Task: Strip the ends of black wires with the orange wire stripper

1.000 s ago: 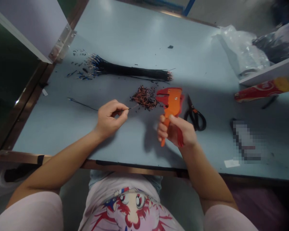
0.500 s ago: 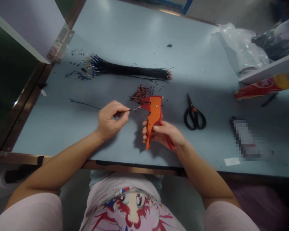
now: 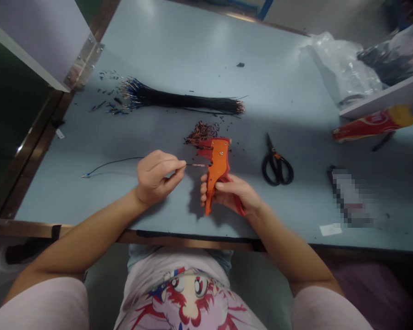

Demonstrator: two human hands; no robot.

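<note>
- The right hand is wrapped around the handles of an orange wire stripper, holding it upright with its head pointing away from the person; the handles look only partly squeezed.
- The left hand pinches a thin black wire between thumb and fingers, with the wire's bare tip reaching right to the stripper's head, at or just inside the jaws.
- The rest of that wire trails off to the left of the left hand and lies on the bench, ending in a small blue tip.
- Just beyond the stripper's head lies a small heap of cut insulation scraps, which suggests that many ends are already stripped.
- Farther beyond both hands lies a bundle of black wires; whether these are finished or waiting cannot be told.
- Judging by the tip at the jaws, this wire's end is not yet stripped.
- To the right of the right hand lie black scissors, apart from it and untouched.
</note>
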